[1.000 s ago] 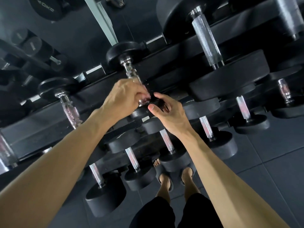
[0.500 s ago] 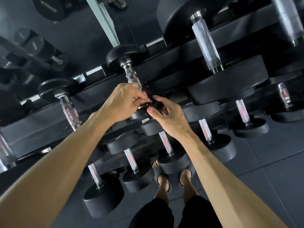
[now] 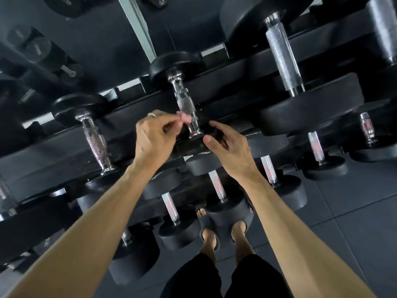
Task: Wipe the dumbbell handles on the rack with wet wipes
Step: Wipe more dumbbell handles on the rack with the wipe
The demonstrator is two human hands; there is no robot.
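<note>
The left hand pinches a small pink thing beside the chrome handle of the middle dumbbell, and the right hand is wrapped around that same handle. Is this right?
Not quite. The right hand is not around the handle: in the head view it rests on the black front weight head below it, fingers on top, thumb in front. The left hand does pinch the small pink thing beside that handle.
</note>
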